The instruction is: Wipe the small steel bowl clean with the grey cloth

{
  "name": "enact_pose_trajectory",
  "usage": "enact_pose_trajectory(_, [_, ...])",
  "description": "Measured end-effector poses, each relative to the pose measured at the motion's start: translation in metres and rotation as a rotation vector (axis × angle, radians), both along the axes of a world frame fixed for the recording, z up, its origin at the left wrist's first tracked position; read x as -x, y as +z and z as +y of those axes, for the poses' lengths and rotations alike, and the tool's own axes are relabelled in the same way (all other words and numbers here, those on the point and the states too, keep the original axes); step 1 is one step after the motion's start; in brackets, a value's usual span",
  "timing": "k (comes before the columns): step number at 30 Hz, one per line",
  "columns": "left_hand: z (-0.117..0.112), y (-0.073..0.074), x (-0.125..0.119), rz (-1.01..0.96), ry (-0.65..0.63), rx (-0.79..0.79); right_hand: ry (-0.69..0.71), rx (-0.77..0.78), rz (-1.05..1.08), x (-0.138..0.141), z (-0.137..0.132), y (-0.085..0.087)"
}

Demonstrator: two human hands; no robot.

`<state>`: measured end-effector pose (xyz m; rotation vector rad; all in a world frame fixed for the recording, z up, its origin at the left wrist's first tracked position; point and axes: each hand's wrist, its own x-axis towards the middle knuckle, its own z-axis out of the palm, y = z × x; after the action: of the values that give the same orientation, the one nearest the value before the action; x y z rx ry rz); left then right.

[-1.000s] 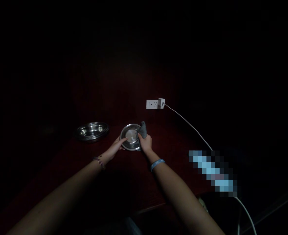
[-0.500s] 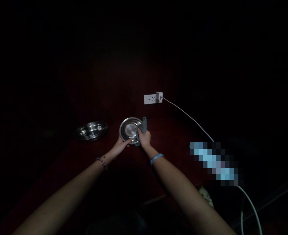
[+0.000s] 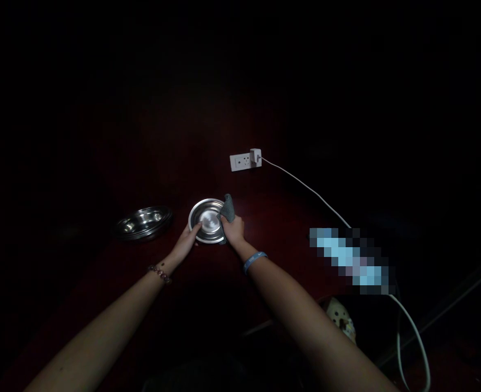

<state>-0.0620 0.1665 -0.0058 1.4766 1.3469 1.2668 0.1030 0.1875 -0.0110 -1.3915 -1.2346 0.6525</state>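
A round, shiny metal bowl (image 3: 209,222) is held between my two hands, its hollow side turned towards me. My left hand (image 3: 186,243) grips its lower left rim, with the thumb over the inside edge and the other fingers hidden behind. On the right rim, my right hand (image 3: 233,230) is closed around a grey-green cloth (image 3: 227,208) pressed against the bowl. To the left, several similar metal bowls (image 3: 144,222) lie nested in a stack on the dark red tabletop (image 3: 276,223).
A white wall socket (image 3: 240,161) with a plugged-in charger (image 3: 255,156) is behind the bowl. Its white cable (image 3: 317,194) runs right to a blurred-out bright device (image 3: 348,261). A pale spotted item (image 3: 340,317) lies near my right forearm. The surroundings are very dark.
My left hand has shifted along the bowl's rim, its thumb now higher on the left side. The whole scene has slid slightly left in view. The cloth stays at the right rim.
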Motion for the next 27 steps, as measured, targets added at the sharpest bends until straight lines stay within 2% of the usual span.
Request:
enact_pose_trajectory(4, [-0.002, -0.002, -0.007, 0.033, -0.065, -0.104, -0.061, 0.041, 0.043, -0.004, -0.001, 0.002])
enact_pose_trajectory(12, [0.003, -0.011, -0.008, 0.103, -0.035, -0.187, -0.026, 0.008, 0.011, -0.003, -0.006, 0.004])
enact_pose_trajectory(18, [0.001, -0.005, -0.005, 0.067, -0.042, -0.157, -0.006, 0.012, 0.02, -0.003, -0.009, 0.007])
enact_pose_trajectory(21, [0.0, -0.002, -0.002, 0.026, -0.02, -0.086, 0.002, 0.023, 0.009, -0.002, -0.01, 0.008])
enact_pose_trajectory(27, [0.003, -0.003, 0.002, -0.05, 0.017, -0.027, 0.035, -0.001, -0.033, -0.001, -0.011, 0.007])
